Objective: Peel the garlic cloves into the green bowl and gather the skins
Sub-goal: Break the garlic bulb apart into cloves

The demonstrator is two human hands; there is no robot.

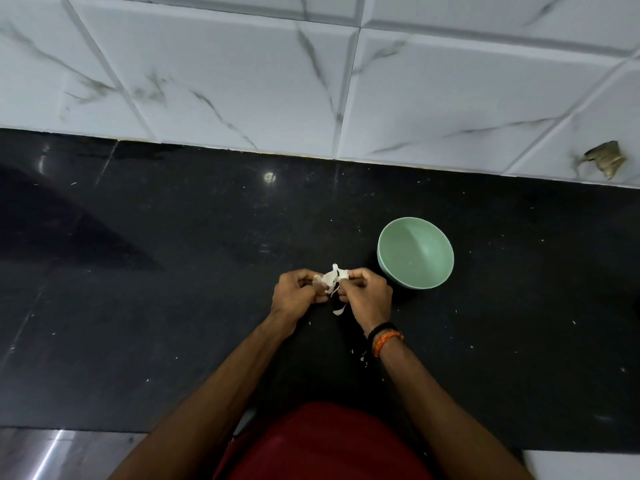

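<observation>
Above the black counter point(173, 306), the left hand point(298, 292) and right hand point(367, 296) pinch one garlic clove point(330, 278) between them, each grip closed on it, loose skin point(339, 310) dangling. The green bowl point(415, 252) sits just right of the hands; pale skin flecks point(363, 358) lie near the right wrist's bands point(384, 336).

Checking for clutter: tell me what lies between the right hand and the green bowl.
Only bare black counter between right hand and green bowl, per the head view.

You face a black speckled bench point(173, 271) against a white marble-veined tile wall point(242, 81); light glints off the bench.
</observation>
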